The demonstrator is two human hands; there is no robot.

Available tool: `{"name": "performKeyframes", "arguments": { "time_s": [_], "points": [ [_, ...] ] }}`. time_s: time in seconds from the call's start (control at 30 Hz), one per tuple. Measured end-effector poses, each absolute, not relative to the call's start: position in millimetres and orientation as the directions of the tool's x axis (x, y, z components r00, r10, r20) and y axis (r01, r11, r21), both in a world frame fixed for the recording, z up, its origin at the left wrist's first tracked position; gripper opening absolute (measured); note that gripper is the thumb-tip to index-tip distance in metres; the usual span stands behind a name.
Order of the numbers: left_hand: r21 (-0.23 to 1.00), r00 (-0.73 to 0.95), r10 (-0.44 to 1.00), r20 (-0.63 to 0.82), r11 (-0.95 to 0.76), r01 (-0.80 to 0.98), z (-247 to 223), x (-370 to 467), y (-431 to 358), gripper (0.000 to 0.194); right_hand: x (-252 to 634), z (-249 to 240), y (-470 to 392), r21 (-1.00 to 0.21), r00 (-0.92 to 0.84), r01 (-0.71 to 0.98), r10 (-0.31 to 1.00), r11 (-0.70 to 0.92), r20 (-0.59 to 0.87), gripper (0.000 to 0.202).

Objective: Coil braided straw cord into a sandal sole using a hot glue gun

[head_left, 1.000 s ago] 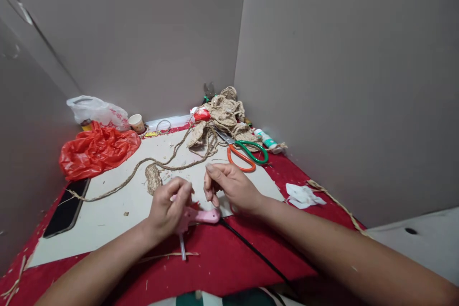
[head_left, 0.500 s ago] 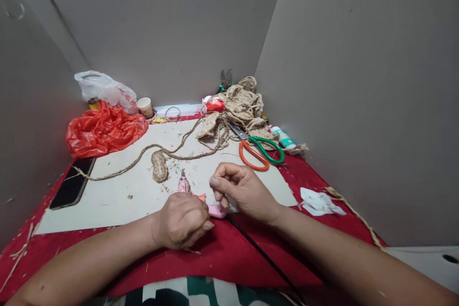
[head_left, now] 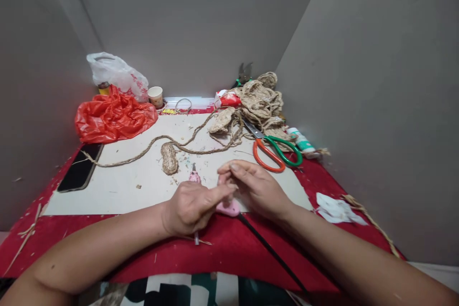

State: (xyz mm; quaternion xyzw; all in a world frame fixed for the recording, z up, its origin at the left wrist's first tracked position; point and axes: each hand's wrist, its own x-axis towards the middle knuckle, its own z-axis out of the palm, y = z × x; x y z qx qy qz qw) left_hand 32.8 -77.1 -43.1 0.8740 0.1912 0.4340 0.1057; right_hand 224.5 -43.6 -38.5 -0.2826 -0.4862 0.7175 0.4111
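Observation:
My left hand hovers over a pink hot glue gun, back of the hand up. One finger stretches toward the right palm, and the other fingers curl under it, partly hidden. I see nothing held there. My right hand is cupped and loosely open, thumb on top, close against that outstretched finger; I cannot tell if they touch. The glue gun's metal nozzle shows beyond my left hand, and a clear glue stick pokes out on the near side. An oval coil of braided straw rope lies beyond the hands.
Large scissors with orange and green handles lie by a heap of straw braid. Further left are a red plastic bag, a paper cup and a phone. Crumpled tissue lies right. A black cord trails toward me.
My left hand has gone from a fist to one finger stretched out toward the right hand. My right fingers have loosened from a pinch. The view has shifted, so everything sits further right.

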Motion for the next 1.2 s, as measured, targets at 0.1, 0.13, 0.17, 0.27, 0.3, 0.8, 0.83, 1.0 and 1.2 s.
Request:
{"name": "performKeyframes", "arguments": {
  "time_s": [0.1,0.13,0.17,0.27,0.3,0.8,0.83,1.0,1.2],
  "points": [
    [0.376,0.438,0.457,0.774,-0.889,0.262,-40.6,36.5,-73.5,0.059,224.4,-39.8,-41.3,-0.902,-0.518,-0.357,0.855,-0.243,-0.026,0.032],
    [0.380,0.394,0.468,0.791,-0.880,0.283,-39.7,38.3,-72.3,0.059,224.6,-40.6,-40.6,-0.892,-0.523,-0.370,0.852,-0.258,-0.030,0.032],
    [0.381,0.350,0.478,0.806,-0.870,0.312,-38.7,40.1,-71.2,0.058,224.8,-41.1,-40.1,-0.884,-0.528,-0.381,0.849,-0.270,-0.032,0.033],
    [0.366,0.268,0.501,0.823,-0.828,0.424,-35.6,44.0,-68.2,0.051,224.5,-40.7,-41.0,-0.860,-0.559,-0.407,0.829,-0.308,-0.032,0.035],
    [0.355,0.268,0.511,0.817,-0.812,0.464,-34.8,44.5,-67.3,0.048,224.2,-39.6,-42.1,-0.847,-0.577,-0.419,0.816,-0.328,-0.030,0.036],
    [0.353,0.327,0.527,0.784,-0.812,0.464,-29.4,45.7,-68.6,0.028,217.2,-41.4,-56.0,-0.904,-0.796,-0.304,0.601,-0.300,0.068,0.058],
    [0.356,0.330,0.514,0.792,-0.827,0.435,-28.9,46.8,-70.5,0.031,217.8,-41.3,-56.2,-0.928,-0.788,-0.275,0.611,-0.250,0.069,0.055],
    [0.312,0.366,0.438,0.821,-0.881,0.355,-14.3,42.4,-72.8,0.036,228.9,-28.5,-54.3,-0.985,-0.683,-0.145,0.710,0.098,0.171,0.046],
    [0.492,0.090,0.830,0.550,-0.410,0.768,11.2,-8.9,-35.7,0.030,233.7,-26.6,-50.4,-0.518,-0.734,0.456,0.635,0.724,0.242,0.069]
  ]
}}
